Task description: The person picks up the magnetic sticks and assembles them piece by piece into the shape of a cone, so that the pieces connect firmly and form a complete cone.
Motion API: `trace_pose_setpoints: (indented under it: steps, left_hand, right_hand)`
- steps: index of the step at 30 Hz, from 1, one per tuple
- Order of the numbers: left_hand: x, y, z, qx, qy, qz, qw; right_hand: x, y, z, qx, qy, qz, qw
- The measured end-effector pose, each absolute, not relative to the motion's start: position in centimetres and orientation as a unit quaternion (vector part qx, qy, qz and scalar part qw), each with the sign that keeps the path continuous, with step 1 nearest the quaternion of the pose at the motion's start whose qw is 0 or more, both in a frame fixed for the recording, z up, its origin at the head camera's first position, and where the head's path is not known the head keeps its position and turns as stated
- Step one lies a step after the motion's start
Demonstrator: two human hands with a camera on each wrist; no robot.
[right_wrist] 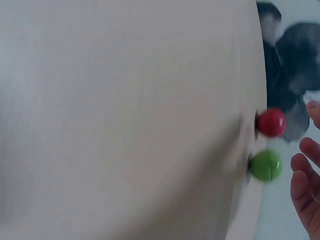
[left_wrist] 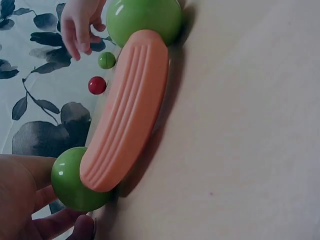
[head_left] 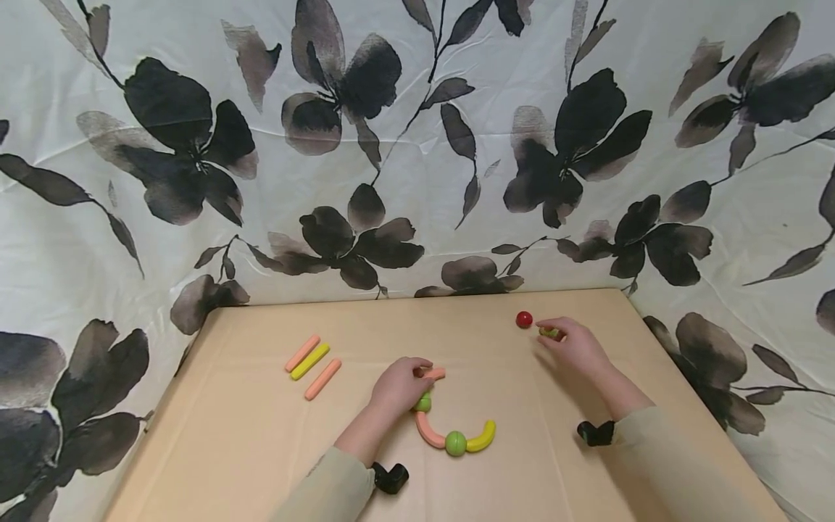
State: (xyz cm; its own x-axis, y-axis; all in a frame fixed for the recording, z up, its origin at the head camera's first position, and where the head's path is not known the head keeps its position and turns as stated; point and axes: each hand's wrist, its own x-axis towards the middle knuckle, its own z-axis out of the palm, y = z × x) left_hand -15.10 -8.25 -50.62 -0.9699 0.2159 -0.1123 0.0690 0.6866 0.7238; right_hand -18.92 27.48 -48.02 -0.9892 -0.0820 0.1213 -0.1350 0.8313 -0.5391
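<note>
My left hand [head_left: 401, 383] pinches a short peach stick [head_left: 435, 373] between thumb and fingers; part of the stick is hidden by the hand. Just below sits a green ball [left_wrist: 75, 182], partly covered by that hand. From it runs a chain: a curved, ridged peach stick [left_wrist: 130, 110], a second green ball [head_left: 455, 444] and a curved yellow stick [head_left: 480, 437]. My right hand [head_left: 574, 346] is over a separate green ball [right_wrist: 266, 165] near the back edge. In the right wrist view its fingers [right_wrist: 302, 187] are spread apart, with a gap to the ball.
A red ball [head_left: 524, 320] lies beside the separate green ball. At the back left, two peach sticks and one yellow stick [head_left: 309, 361] lie side by side. The tan tabletop [head_left: 228, 435] meets a white floral cloth [head_left: 457, 181] behind it.
</note>
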Motion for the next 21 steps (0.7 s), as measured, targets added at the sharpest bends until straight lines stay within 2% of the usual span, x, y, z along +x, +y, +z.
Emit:
trace_pose_setpoints:
  steps: [9,15,21]
  left_hand:
    - [-14.6,-8.3,-50.6,0.072,0.917,0.382,0.094]
    - [-14.0,-8.3,-50.7,0.064,0.919,0.378,0.094]
    - [-13.6,-8.3,-50.7,0.060,0.922,0.371,0.089]
  right_hand:
    - [-18.3,30.2,-49.1,0.000,-0.954,0.298,0.020]
    - [-18.2,30.1,-49.8,-0.029,-0.945,0.325,-0.021]
    - [-18.0,29.6,-50.1,-0.059,-0.937,0.342,-0.038]
